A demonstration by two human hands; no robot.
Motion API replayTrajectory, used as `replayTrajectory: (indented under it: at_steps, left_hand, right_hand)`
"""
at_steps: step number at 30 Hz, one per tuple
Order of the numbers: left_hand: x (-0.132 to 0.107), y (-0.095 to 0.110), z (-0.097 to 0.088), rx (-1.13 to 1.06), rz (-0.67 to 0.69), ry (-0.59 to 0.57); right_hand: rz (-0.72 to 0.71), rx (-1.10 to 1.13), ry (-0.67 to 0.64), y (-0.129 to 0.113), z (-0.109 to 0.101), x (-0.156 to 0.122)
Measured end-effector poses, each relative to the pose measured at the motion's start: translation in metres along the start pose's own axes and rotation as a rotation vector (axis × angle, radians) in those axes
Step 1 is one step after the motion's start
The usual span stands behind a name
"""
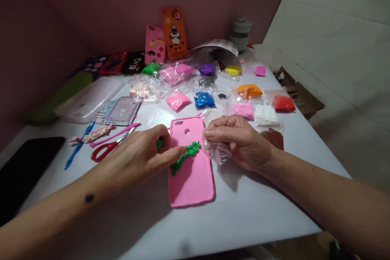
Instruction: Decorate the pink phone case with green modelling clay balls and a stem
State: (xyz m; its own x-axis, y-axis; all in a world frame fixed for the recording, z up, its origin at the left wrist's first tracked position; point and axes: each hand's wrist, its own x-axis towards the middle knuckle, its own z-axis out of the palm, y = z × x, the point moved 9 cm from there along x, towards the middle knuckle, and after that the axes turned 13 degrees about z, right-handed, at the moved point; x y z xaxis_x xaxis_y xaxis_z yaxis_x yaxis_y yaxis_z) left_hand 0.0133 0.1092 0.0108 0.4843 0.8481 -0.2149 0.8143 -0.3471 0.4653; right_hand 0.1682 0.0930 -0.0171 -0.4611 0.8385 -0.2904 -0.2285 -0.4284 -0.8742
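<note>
Pink case (193,185): lying flat on the table (243,219), its camera cutouts at the far end.
Green pieces (189,151): small rounded bits in a slanting row across the middle of the pink case.
Left hand (150,146): at the left edge of the pink case, grip curled round a green lump (159,143); the thumb reaches over to the row, though whether it touches cannot be told.
Right hand (242,140): at the right edge of the pink case, grip pinched closed on a clear bag (221,155).
Tools: left of the pink case, red-handled scissors (101,152), a magenta tool (117,133) and a blue tool (79,145).
Packets: beyond the pink case, a blue packet (204,100) and a light pink packet (178,100); beyond it to the right, an orange packet (249,90) and a red packet (283,103).
Covers: well beyond the pink case, an orange cover (174,34) upright against the wall (122,4).
</note>
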Motion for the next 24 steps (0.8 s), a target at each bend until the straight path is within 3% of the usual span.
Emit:
replayTrajectory:
  at_steps: [3, 9, 24]
  left_hand:
    - [0.000, 0.007, -0.004, 0.115, 0.026, -0.019]
    - [0.009, 0.009, -0.001, 0.298, 0.141, 0.052]
    - [0.016, 0.007, -0.003, 0.199, 0.120, 0.116]
  right_hand:
    - [-0.030, 0.001, -0.014, -0.003, 0.000, 0.000]
    - [-0.074, -0.008, -0.051, -0.005, 0.000, 0.001]
    - [-0.025, 0.009, -0.008, 0.000, -0.004, 0.001]
